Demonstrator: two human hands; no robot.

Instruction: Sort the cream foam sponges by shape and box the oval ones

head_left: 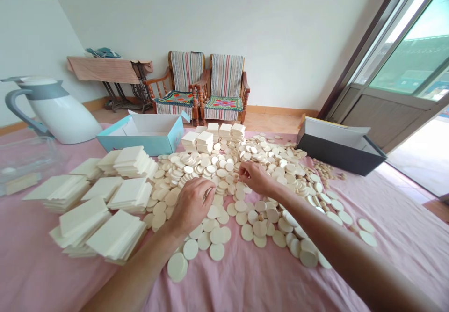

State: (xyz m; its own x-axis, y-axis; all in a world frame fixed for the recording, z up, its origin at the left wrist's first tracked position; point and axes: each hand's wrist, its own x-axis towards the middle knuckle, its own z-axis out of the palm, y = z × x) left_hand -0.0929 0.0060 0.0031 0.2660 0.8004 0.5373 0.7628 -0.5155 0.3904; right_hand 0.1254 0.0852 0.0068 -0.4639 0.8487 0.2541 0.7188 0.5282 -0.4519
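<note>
One pink cloth (393, 223), two boxes (140, 144), two hands (192, 203) over many discs (216, 251).

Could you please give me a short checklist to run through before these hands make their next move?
1. Left hand holding nothing: cannot tell; it is curled over the pale discs, hiding its palm.
2. Right hand holding a single piece: cannot tell; its grip is too small to make out.
3. Pale discs in one layer: not ok; many overlap.
4. Square tiles at left neatly aligned: not ok; several stacks are fanned out.
5. Jug away from both hands: ok; it stands at far left, beyond the tiles.
</note>
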